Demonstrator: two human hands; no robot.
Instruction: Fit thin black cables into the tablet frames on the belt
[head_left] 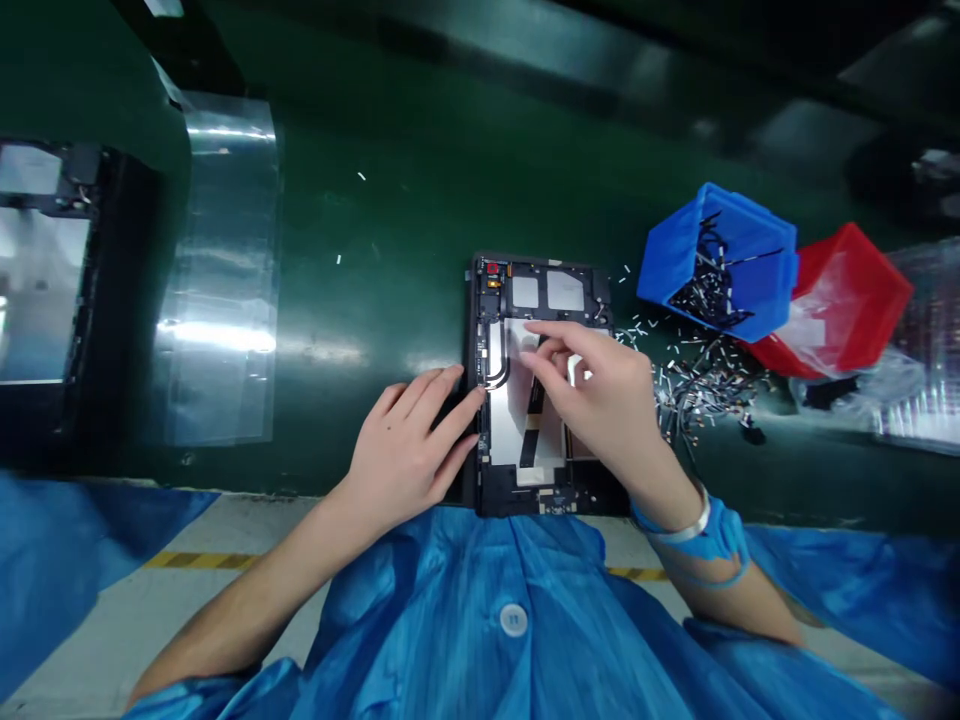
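Both sets of fingers work over the tablet frame (pixel 544 285): left fingers (pixel 442 395) spread flat, right fingers (pixel 547 345) pinch narrow on pale film (pixel 510 420); slipping could tear it.

The open tablet frame (pixel 541 290) lies flat in front of you, its black shell tilted slightly in view, with a small board and two pale pads showing at the far end. A silver panel (pixel 511 430) fills the middle, crossed by a dark strip (pixel 531 445), with a curved black cable (pixel 496 375) bending along its upper left. Your left hand (pixel 412 445) rests its fingertips (pixel 477 397) on the frame's left edge, while your right hand (pixel 600 385) pinches a pale film (pixel 521 345) lying over the panel.
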